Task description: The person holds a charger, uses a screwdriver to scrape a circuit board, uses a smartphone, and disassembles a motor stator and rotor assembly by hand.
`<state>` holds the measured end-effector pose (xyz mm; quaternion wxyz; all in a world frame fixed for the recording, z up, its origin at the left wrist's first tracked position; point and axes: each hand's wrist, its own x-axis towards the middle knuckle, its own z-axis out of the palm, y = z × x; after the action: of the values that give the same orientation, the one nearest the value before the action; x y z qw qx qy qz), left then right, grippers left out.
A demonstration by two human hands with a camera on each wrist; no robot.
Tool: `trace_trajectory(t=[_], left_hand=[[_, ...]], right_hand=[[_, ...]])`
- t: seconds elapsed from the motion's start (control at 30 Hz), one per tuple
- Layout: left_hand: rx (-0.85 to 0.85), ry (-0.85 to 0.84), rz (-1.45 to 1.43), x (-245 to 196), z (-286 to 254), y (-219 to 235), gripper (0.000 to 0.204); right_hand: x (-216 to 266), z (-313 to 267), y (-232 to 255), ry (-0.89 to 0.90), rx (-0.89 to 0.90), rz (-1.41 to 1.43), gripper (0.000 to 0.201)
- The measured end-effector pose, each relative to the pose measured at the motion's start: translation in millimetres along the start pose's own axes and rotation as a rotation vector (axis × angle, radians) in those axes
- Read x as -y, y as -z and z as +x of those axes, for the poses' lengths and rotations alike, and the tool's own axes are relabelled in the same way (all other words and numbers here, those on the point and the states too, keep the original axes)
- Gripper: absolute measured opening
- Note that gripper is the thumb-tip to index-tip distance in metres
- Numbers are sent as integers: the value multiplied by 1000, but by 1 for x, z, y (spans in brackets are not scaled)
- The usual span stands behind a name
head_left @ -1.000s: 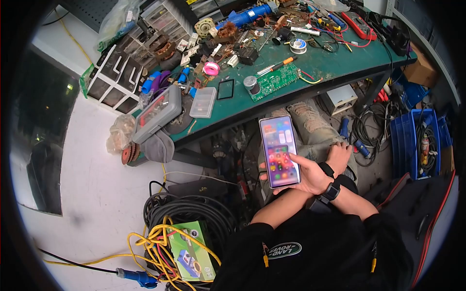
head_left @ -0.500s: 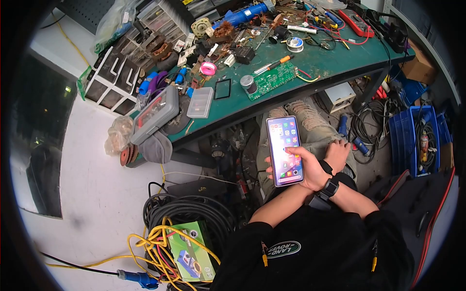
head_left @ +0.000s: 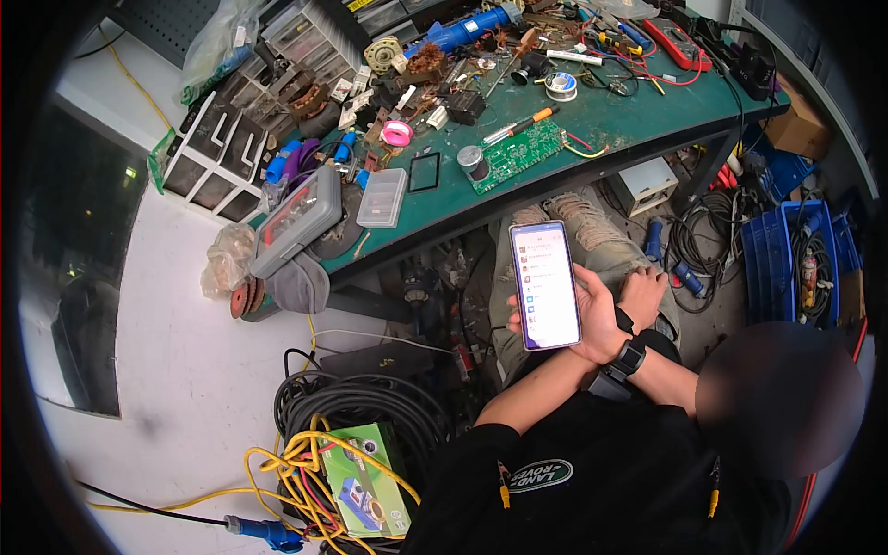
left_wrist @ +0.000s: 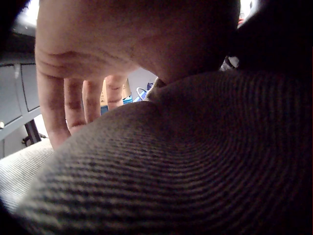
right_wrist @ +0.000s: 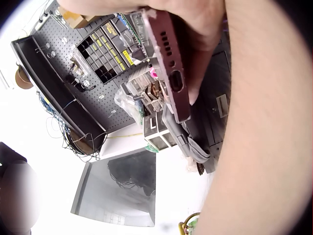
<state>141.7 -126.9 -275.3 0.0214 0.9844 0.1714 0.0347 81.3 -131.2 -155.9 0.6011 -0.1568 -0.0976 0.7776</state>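
Observation:
In the head view my right hand holds a smartphone upright, screen toward me. The thumb lies along the phone's right edge and fingertips show past its left edge. A white page with a list of small icons fills the screen. From the right wrist view, the phone's bottom edge shows its charging port and speaker holes. My left hand rests on the trouser leg, its forearm crossed under the right one. In the left wrist view the left hand's fingers hang down over the ribbed-looking cloth.
Ahead stands a green workbench with a circuit board, a solder spool, a multimeter and many loose parts. Coiled cables and a green box lie lower left. Blue crates stand at right.
The phone's screen has gone from a colourful home screen with app icons to a white list. My right thumb has moved off the screen to its edge. A dark blurred round shape has appeared lower right.

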Motion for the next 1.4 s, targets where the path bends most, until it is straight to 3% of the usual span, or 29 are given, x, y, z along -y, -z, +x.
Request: trace_trajectory(t=[0.3,0.57,1.4], left_hand=[[21,6,-67,1,-2,9,55],[23,3,-71,0,-1,7,56],[60,21,-92,0,-1,12,58]], right_hand=[[4,-2,-10,4,6,70,63],[1,-3,-4,26,37,-80,63],[0,-3,-2,66,20,-132,63]])
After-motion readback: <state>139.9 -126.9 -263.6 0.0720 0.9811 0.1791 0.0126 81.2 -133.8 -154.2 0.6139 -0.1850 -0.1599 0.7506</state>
